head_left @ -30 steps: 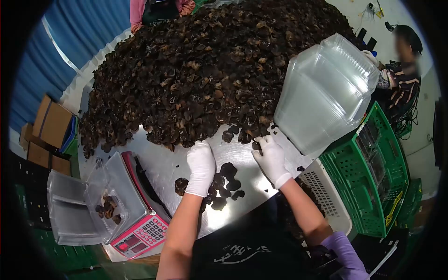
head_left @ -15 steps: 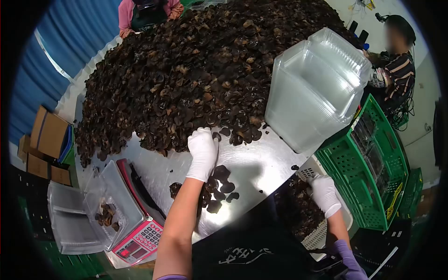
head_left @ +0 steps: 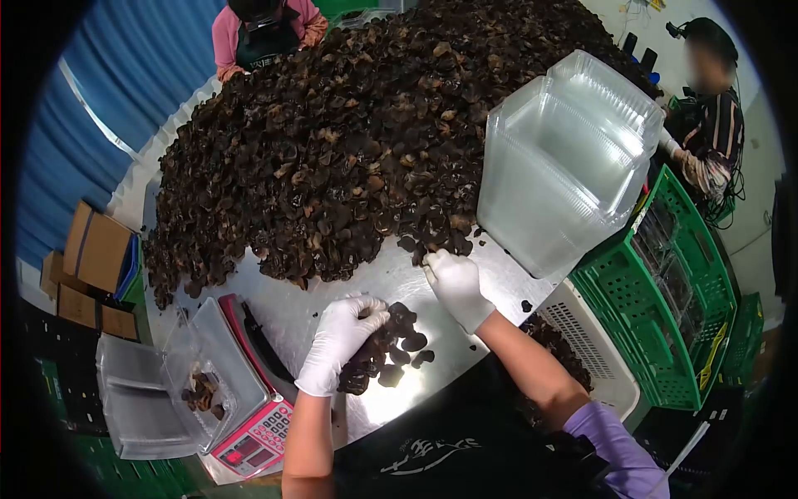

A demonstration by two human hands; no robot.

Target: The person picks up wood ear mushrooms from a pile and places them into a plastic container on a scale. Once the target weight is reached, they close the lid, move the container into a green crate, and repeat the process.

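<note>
On the shiny metal surface (head_left: pixel 465 320) a small pile (head_left: pixel 397 356) of dark, crinkled dried fungus lies just in front of the person, apart from the big heap (head_left: pixel 366 141) of the same stuff that covers most of the far side. The left hand (head_left: pixel 339 343), in a white glove, lies on the near-left side of the small pile with its fingers curled over the pieces; the grip is half closed and cupped, and I cannot tell whether any piece is held inside it. The right hand (head_left: pixel 457 287), also gloved, reaches past the small pile to the near edge of the heap, back upward, its fingertips touching the loose pieces there; its grip is narrow, fingers drawn together, and whether it pinches anything cannot be told. To the left, at the corner of the surface, stands a pink scale (head_left: pixel 253 437) with a keypad, and on it sits a clear tray (head_left: pixel 218 349) with a few pieces in it. A tall tilted stack of clear containers (head_left: pixel 565 158) rests on the right edge of the heap. Below the surface on the right are a white basket (head_left: pixel 594 341) and a green crate (head_left: pixel 677 316). Cardboard boxes (head_left: pixel 91 249) stand on the floor at far left. A person in pink (head_left: pixel 262 25) is at the far end, and a second person (head_left: pixel 715 116) at upper right.
</note>
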